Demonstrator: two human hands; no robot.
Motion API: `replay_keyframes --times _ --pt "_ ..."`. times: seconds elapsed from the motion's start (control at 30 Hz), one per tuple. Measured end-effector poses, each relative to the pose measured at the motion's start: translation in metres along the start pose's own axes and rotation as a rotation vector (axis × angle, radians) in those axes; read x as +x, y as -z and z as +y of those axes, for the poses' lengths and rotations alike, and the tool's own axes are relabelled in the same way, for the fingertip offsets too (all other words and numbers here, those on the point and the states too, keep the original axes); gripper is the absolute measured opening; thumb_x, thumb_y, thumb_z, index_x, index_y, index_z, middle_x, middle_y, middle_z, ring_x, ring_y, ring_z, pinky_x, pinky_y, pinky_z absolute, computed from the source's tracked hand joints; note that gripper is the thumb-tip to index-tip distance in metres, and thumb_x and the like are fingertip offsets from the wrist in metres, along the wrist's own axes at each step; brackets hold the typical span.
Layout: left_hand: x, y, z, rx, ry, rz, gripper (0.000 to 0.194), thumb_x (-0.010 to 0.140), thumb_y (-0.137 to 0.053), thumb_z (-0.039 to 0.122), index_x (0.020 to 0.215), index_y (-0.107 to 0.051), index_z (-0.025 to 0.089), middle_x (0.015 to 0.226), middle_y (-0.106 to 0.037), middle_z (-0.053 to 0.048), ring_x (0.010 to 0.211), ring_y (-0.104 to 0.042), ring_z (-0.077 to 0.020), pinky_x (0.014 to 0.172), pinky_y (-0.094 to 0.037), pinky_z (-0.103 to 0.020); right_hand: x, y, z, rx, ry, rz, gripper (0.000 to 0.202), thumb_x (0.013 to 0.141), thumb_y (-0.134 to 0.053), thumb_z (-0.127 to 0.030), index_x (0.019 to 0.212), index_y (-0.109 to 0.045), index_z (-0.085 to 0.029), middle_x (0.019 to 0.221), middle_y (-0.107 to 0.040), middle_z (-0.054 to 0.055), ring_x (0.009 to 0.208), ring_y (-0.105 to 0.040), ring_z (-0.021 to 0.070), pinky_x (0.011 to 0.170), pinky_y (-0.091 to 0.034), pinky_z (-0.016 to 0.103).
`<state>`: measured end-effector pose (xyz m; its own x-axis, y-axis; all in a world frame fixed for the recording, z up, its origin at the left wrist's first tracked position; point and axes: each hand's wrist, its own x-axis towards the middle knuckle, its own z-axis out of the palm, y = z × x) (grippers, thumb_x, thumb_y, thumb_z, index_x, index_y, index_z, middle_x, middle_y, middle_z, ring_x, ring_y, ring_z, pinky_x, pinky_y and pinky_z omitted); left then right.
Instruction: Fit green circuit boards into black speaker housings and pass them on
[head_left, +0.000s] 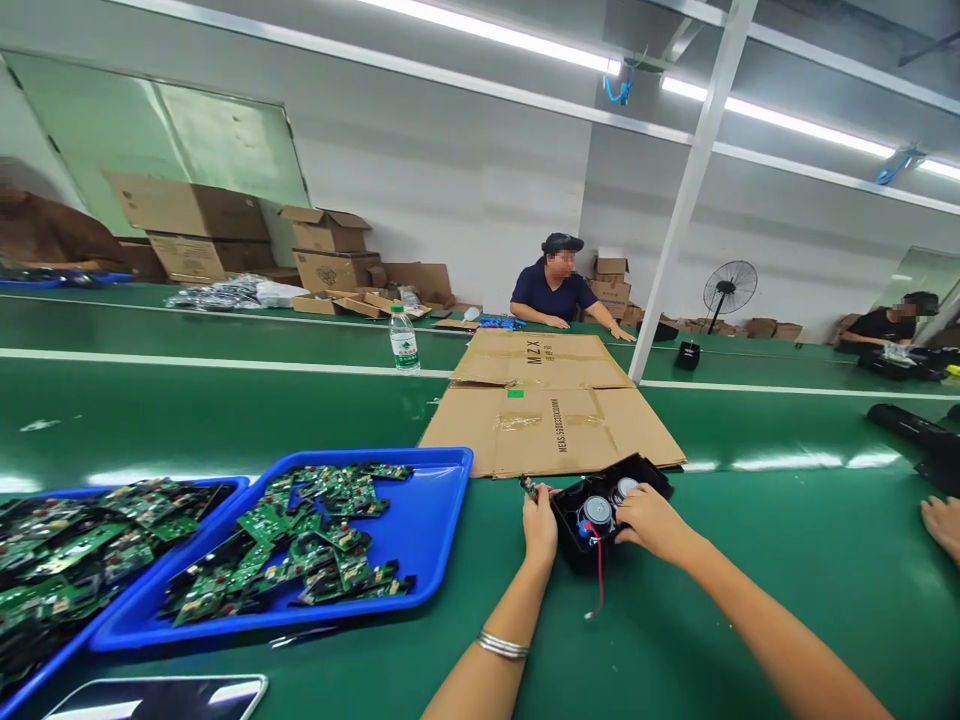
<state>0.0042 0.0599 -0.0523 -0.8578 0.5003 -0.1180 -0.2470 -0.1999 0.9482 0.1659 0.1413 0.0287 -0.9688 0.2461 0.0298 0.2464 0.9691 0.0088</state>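
Note:
A black speaker housing [577,550] lies tilted on the green bench before me, its inner side up. Two round speaker drivers [598,513] sit in it, and a red wire [600,580] with a white plug hangs over its near edge. My left hand [541,525], a silver bangle on its wrist, is closed on a small green circuit board [529,488] at the housing's left edge. My right hand [651,520] is closed over the housing's right part by the second driver; its fingertips are partly hidden.
Blue trays [450,540] of circuit boards stand at left, with a phone [157,698] and a thin dark tool [304,637] in front. Flattened cardboard [495,430] lies ahead, beside a water bottle [403,340]. A co-worker [555,285] sits opposite; another person's hand [943,525] shows at right.

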Motion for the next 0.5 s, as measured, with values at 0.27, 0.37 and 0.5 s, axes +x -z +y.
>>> replay_keyframes --times 0.27,0.37,0.5 --pt "0.003 0.012 0.024 0.081 0.250 -0.330 0.018 0.084 -0.053 0.029 0.084 -0.057 0.012 0.072 -0.058 0.001 0.058 -0.055 -0.0092 0.056 -0.046 -0.025 -0.061 -0.010 -0.077 -0.085 -0.112 0.048 0.015 0.070 -0.072 -0.027 0.073 -0.062 -0.016 0.067 -0.063 0.007 0.066 -0.058 0.0219 0.062 -0.042 0.032" --pt "-0.004 0.029 0.055 0.080 0.292 -0.469 0.018 0.076 -0.062 0.028 0.083 -0.058 0.012 0.058 -0.050 0.005 0.047 -0.046 -0.0053 0.049 -0.037 -0.019 -0.062 -0.009 -0.096 -0.145 -0.144 0.227 0.028 0.068 -0.073 -0.025 0.092 -0.061 -0.016 0.083 -0.064 0.010 0.075 -0.058 0.0246 0.066 -0.043 0.036" --pt "-0.024 0.045 0.101 0.029 0.350 -0.661 0.032 0.076 -0.059 0.042 0.092 -0.059 0.014 0.056 -0.043 0.006 0.043 -0.037 -0.0042 0.045 -0.031 -0.019 -0.046 -0.015 -0.118 -0.157 0.052 0.492 0.023 0.080 -0.058 -0.016 0.102 -0.057 -0.020 0.119 -0.053 0.012 0.101 -0.049 0.0264 0.084 -0.038 0.043"
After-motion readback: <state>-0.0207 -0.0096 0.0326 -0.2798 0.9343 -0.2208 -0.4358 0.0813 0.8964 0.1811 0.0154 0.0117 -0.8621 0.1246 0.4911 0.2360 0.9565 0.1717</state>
